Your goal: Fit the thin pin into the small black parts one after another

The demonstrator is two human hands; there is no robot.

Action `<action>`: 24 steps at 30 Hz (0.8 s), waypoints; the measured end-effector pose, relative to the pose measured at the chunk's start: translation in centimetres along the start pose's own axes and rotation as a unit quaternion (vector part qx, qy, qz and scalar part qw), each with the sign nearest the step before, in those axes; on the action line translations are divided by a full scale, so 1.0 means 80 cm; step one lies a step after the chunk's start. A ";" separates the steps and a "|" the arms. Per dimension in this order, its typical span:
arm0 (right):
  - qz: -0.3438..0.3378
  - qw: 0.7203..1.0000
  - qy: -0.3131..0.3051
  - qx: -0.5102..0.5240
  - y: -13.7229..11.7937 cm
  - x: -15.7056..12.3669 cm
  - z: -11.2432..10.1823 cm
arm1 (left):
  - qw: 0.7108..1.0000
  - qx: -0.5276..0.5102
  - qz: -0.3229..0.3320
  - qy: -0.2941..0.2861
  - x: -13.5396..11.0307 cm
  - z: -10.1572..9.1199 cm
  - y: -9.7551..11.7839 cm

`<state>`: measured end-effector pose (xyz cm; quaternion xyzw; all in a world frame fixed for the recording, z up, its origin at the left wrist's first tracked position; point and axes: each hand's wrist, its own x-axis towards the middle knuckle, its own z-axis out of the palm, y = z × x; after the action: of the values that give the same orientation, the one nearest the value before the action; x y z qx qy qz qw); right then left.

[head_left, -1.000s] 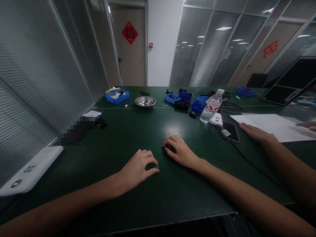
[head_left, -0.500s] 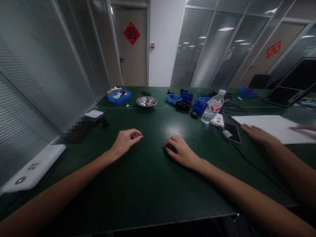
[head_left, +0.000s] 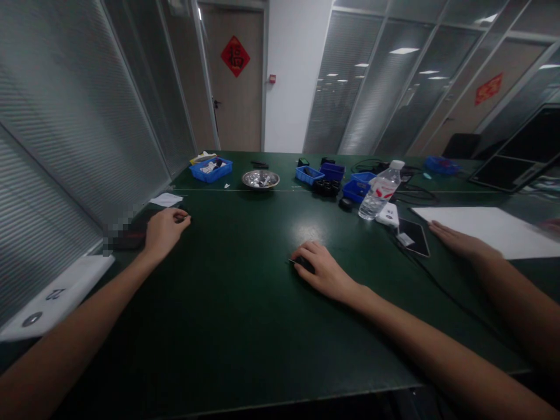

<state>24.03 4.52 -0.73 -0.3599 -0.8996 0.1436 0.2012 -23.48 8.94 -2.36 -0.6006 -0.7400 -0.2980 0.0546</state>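
Right hand [head_left: 315,269] clasps a tool [head_left: 291,261], likely light and stiff, best held behind the end beyond its fingers [head_left: 307,248]; I cannot tell whether the left hand [head_left: 164,231] grips anything.

On the green desk [head_left: 245,326], the right hand [head_left: 319,269] has a small dark object [head_left: 305,264] in its grip, a thin tip [head_left: 291,261] poking out. The left hand [head_left: 165,231] is at some black items [head_left: 185,209] near a white paper [head_left: 167,199].
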 end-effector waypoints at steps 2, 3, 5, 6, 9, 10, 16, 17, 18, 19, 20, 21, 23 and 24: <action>0.000 1.000 -0.002 -0.001 0.000 0.000 0.000 | 1.000 0.025 0.011 0.004 -0.001 0.001 0.001; -0.001 1.000 -0.003 -0.001 0.000 0.000 0.000 | 0.999 0.032 0.013 0.005 -0.001 0.002 0.001; -0.003 1.000 -0.003 0.000 0.001 0.000 0.001 | 0.999 0.037 0.012 0.003 -0.001 0.004 -0.002; -0.003 1.000 -0.002 0.000 0.002 0.000 0.001 | 0.999 0.033 0.012 0.001 0.000 0.005 -0.004; -0.003 1.000 0.001 0.001 0.004 0.000 0.003 | 1.000 0.010 0.006 -0.003 0.001 0.006 -0.009; -0.003 1.000 0.001 0.001 0.004 0.000 0.003 | 1.000 0.005 0.001 -0.001 0.002 0.006 -0.011; -0.004 1.000 0.000 -0.003 0.002 0.000 0.001 | 1.000 0.015 -0.022 -0.007 0.003 0.005 -0.013; -0.003 1.000 0.000 -0.003 0.002 0.000 0.001 | 1.000 0.013 -0.025 -0.012 0.003 0.005 -0.012; -0.003 1.000 -0.001 -0.003 0.002 0.000 0.000 | 0.999 0.016 -0.024 -0.017 0.002 0.004 -0.011; -0.003 1.000 -0.001 -0.003 0.002 0.000 0.000 | 0.999 0.028 -0.013 -0.020 0.002 0.003 -0.009; -0.004 1.000 -0.001 -0.003 0.002 0.000 0.000 | 0.999 0.050 0.009 -0.021 0.001 0.002 -0.008; -0.005 1.000 -0.002 -0.002 0.002 0.000 0.000 | 0.996 0.080 0.038 -0.022 0.000 0.001 -0.006; -0.005 1.000 -0.002 -0.003 0.002 -0.001 -0.001 | 0.984 0.143 0.102 -0.025 0.000 -0.002 -0.001; -0.005 1.000 -0.003 -0.003 0.001 -0.001 -0.001 | 0.978 0.165 0.127 -0.029 -0.001 -0.002 0.001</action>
<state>24.15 4.56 -0.74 -0.3554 -0.9026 0.1404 0.1982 -23.48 8.81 -2.20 -0.6810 -0.6976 -0.1448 0.1691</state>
